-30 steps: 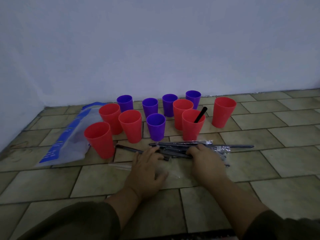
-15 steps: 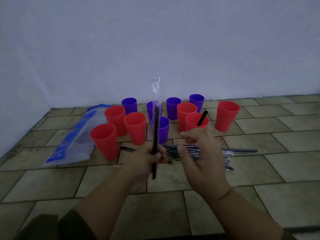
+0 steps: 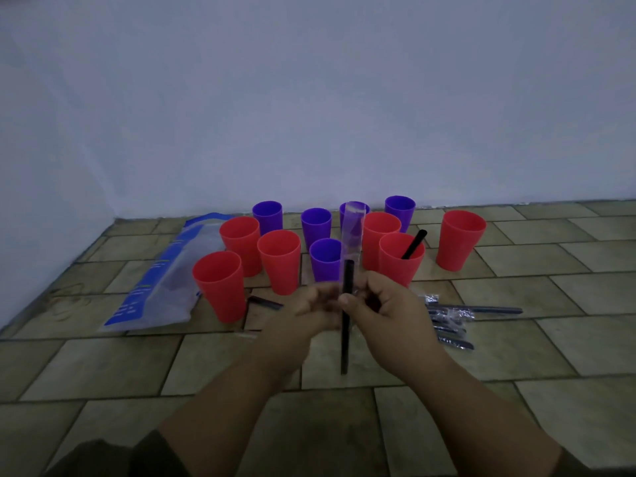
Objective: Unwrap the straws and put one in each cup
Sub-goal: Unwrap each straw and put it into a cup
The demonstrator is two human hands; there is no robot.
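The fingers (image 3: pixel 373 287) of the right hand (image 3: pixel 389 315) pinch a thin black plastic straw (image 3: pixel 345 339) at mid-length. The left hand (image 3: pixel 306 311), blurred, seems to grip it from the opposite side. The straw stands near upright, and its clear plastic wrapper (image 3: pixel 352 228) rises empty above the top end. It is just left of the red plastic cup (image 3: pixel 395 273) that holds a straw, so stripping should run along the straw's length.
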